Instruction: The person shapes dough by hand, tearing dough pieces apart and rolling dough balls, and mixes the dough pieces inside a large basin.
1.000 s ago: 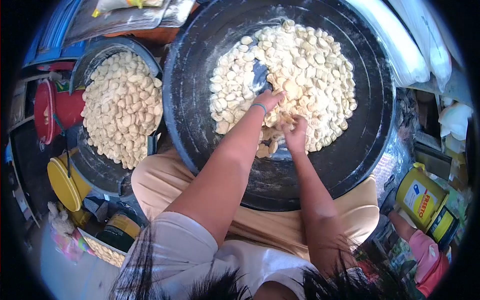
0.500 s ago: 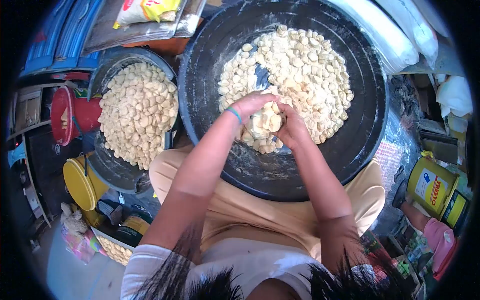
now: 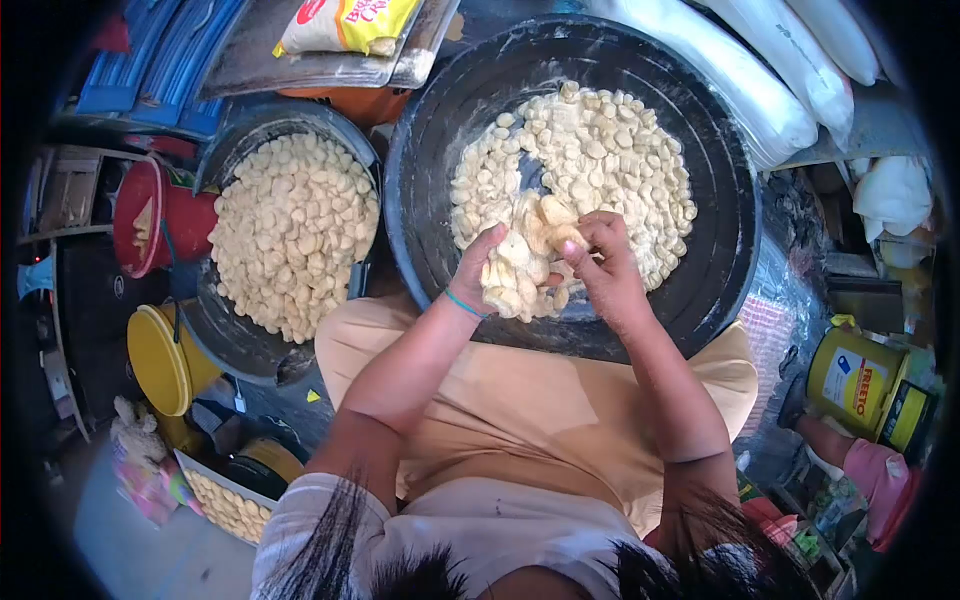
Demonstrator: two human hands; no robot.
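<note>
My left hand [image 3: 475, 268] is cupped around a clump of floury, pale dough pieces [image 3: 512, 275]. On the clump's other side, my right hand [image 3: 610, 265] has its thumb and fingers closed on some of the same pieces. Both hands are raised over the near part of a wide black basin [image 3: 730, 240]. Inside it, many small flattened dough rounds [image 3: 625, 150] lie dusted with flour, with a bare dark gap left of the middle. The undersides of the held pieces and part of my left fingers are hidden.
A dark tub [image 3: 225, 340] heaped with similar pieces stands left of the basin. Beyond it are a red bucket [image 3: 150, 215] and a yellow bucket [image 3: 160, 360]. Flat trays [image 3: 310, 70] carry a yellow-and-white packet [image 3: 350, 25]. Another person's leg [image 3: 825, 440] shows at right.
My hands have lifted the clump nearer to me and spread apart. The left now cups it from the side, while the right fingers pinch at its edge. The view has shifted slightly.
</note>
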